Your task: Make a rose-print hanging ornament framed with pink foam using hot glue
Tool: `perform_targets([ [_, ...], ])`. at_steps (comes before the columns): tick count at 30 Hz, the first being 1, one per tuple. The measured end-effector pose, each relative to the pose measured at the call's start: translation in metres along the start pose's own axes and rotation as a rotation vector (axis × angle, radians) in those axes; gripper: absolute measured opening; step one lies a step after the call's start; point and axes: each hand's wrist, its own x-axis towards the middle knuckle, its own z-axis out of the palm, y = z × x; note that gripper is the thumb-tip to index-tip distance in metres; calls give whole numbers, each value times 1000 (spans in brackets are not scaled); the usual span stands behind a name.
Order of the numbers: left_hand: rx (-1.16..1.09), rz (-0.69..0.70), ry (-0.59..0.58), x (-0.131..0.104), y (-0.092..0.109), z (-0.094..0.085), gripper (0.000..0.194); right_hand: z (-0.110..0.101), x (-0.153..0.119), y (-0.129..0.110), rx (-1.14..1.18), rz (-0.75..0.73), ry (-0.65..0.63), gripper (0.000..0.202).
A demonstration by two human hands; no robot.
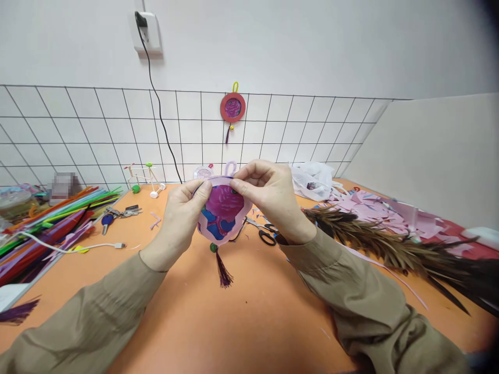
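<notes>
Between my hands, above the orange table, is a craft pendant (225, 209) with a pale pink scalloped border and a purple flower on blue inside. My left hand (183, 210) pinches its upper left edge between thumb and fingers. At the upper right edge, my right hand (271, 195) pinches the border near a pale lilac loop (231, 168) that stands up from the top. A green bead (213, 248) and a dark purple tassel (223, 271) hang below. Scissors (267, 237) with black handles lie behind the pendant, partly covered by my right hand.
Colourful pipe cleaners (50, 228), keys (107, 221) and a white cable (74, 251) lie left. Brown feathers (374, 234), pink scraps (374, 210) and a white plastic bag (314, 179) are right. A round red pendant (233, 107) hangs on the wire grid (187, 130) behind.
</notes>
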Motion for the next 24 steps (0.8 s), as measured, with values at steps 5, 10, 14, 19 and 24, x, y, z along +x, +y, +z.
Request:
perform_targets([
  [5,3,-16,-17,-2,2,2,46,1,0,0,4,-8,22,13],
  [10,-5,-18,-17,-2,3,3,47,3,0,1,-28,-12,47,12],
  [14,-20,-10,-19,-2,3,2,45,4,-1,4,-28,-19,60,12],
  [19,-22,-12,-22,-3,3,2,45,5,-2,4,-29,-22,61,12],
  [24,-17,-6,-16,-3,3,2,46,6,-3,4,-15,-39,75,13],
])
